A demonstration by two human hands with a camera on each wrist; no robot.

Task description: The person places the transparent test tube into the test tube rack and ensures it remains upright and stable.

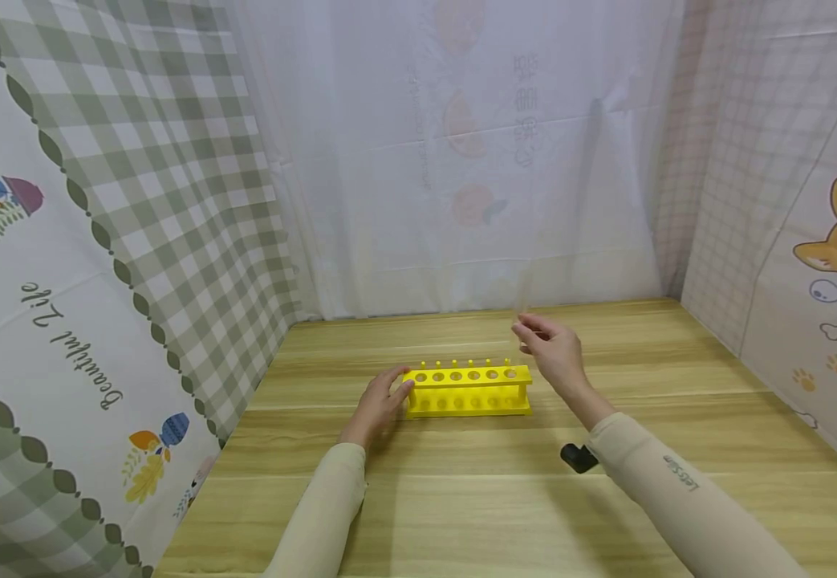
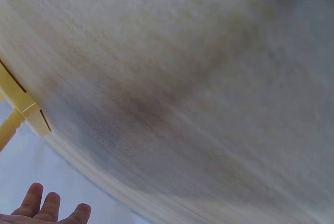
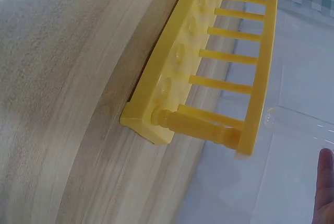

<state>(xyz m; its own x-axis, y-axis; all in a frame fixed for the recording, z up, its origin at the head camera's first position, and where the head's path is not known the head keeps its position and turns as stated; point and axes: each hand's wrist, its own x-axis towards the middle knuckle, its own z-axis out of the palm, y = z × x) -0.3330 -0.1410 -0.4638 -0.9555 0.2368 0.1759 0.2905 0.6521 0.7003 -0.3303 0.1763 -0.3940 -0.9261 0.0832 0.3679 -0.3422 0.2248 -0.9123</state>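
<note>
A yellow test tube rack [image 1: 469, 377] stands on the table, with a row of round holes in its top bar and several pegs behind. At its left end, my left hand [image 1: 382, 405] holds the rack between thumb and fingers. My right hand [image 1: 551, 353] pinches a clear test tube [image 3: 297, 123] above and beside the rack's right end. In the right wrist view the tube's rounded end is close to the top bar, outside the holes. Only some fingertips [image 2: 49, 205] of the left hand show in the left wrist view.
A small black object [image 1: 578, 457] lies by the right sleeve [image 1: 678, 482] on the wood-grain table [image 1: 461, 498]. White and checked cloths [image 1: 476, 160] hang behind the table and along both sides.
</note>
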